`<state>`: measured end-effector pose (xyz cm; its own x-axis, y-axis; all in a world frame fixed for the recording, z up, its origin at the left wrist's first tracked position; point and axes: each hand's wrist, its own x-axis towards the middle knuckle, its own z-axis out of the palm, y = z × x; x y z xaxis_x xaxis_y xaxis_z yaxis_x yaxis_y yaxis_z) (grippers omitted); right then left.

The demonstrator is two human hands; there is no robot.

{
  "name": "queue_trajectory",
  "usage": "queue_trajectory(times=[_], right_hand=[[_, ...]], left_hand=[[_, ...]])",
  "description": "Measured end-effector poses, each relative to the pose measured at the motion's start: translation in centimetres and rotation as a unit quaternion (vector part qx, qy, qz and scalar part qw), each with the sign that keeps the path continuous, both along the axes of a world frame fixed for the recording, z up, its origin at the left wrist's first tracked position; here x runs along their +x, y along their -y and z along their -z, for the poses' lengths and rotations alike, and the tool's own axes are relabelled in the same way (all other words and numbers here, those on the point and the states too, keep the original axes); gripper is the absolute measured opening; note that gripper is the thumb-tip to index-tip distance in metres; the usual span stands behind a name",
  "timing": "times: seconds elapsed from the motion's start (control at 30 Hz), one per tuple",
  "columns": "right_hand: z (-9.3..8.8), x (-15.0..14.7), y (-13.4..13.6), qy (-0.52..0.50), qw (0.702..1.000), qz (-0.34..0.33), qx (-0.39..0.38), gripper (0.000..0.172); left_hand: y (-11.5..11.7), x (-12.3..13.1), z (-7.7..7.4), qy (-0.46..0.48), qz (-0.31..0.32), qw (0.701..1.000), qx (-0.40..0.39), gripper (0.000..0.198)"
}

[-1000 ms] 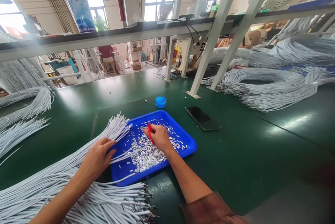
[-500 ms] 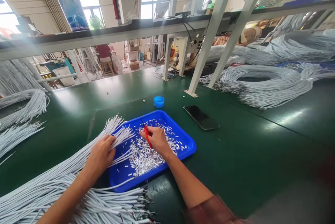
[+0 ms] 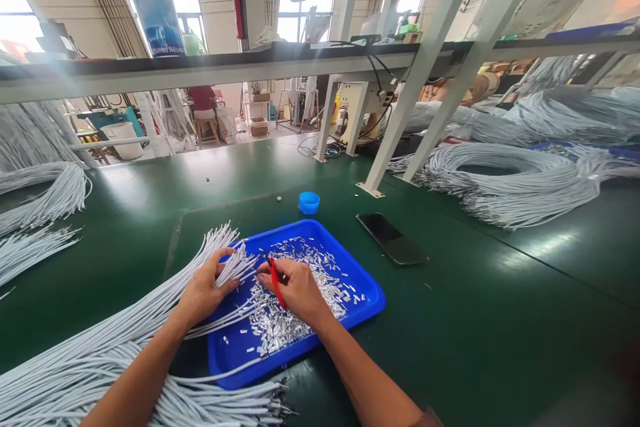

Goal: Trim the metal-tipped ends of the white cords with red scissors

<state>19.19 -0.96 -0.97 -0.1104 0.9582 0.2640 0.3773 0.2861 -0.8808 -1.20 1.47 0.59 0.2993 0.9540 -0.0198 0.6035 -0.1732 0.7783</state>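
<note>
Cables: a thick white sheaf running across the green bench from the left, its loose ends fanning out over the left edge of the blue tray
Left hand: closed around the sheaf close to its ends, thumb on the near side, fingers on the far side, strands passing between them
Right hand: clamped on a red tool above the tray, fingertips just beside the cable ends; too small to tell whether they also pinch a strand
Tool: tilted, its dark tip pointing away from the person, close to those ends
Silver pieces: small, loose, scattered over the tray floor, thickest around the middle and toward the near edge
Second sheaf: white too, lying nearest the person and partly under the left forearm, one strand reaching over the near rim of the tray
Round blue container: on the bench, just past the far corner of the tray
Phone: flat, screen dark, right of the tray and apart from it
Coil: white strands looped farther right, beyond the phone
Shelf: spanning the view behind, a blue can upright on it
</note>
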Motion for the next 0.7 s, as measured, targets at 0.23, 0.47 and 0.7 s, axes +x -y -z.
queue_trajectory(times=[0.23,0.47,0.7], right_hand=[[0.4,-0.2,0.3,-0.042,0.983,-0.131,-0.118,0.020],[-0.2,-0.4,0.2,-0.122,0.988,-0.077,-0.060,0.023],[-1.5,1.0,0.6,0.022,0.983,-0.177,0.048,0.024]], left_hand=[[-0.7,-0.3,-0.6,0.260,-0.047,0.939,-0.218,0.037],[0.0,0.6,-0.6,0.248,0.013,0.942,-0.227,0.031],[-0.8,0.4,0.7,0.207,-0.041,0.958,-0.196,0.036]])
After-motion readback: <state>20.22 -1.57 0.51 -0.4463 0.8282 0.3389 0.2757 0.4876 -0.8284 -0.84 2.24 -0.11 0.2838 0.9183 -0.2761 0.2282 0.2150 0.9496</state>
